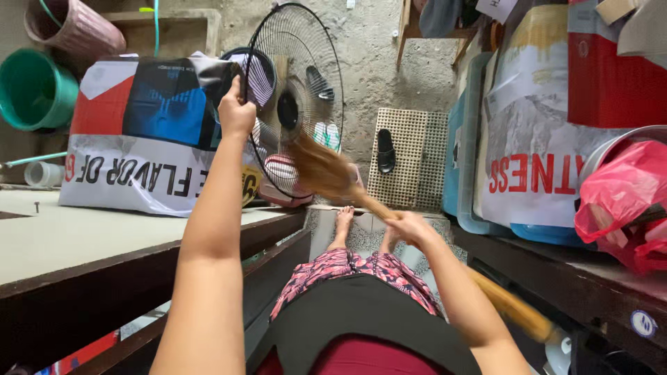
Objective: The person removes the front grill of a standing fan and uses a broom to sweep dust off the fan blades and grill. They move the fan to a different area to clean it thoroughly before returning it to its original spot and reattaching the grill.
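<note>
Here, your left hand [237, 110] is raised with its grip clamped on the left rim of the fan guard [295, 97], a round black wire cage held upright above the far edge of the worktop [83, 232]. Your right hand [410, 228] sits lower, over your lap, its grip closed round the stick of a hand broom [326, 170]. The broom's tan bristles are blurred and lie against the lower front of the wire cage, around the dark hub at its centre.

Behind the guard a printed tarpaulin bag [139, 132] stands at the worktop's far edge. A green bucket [35, 89] and a pink ribbed bucket [73, 26] hang beside it near the upper left. On the shelf at your right a red plastic bag [622, 201] sits in a white tub, near the shelf's front edge. A black sandal [385, 151] rests on a perforated mat against the concrete wall, well apart from both hands.
</note>
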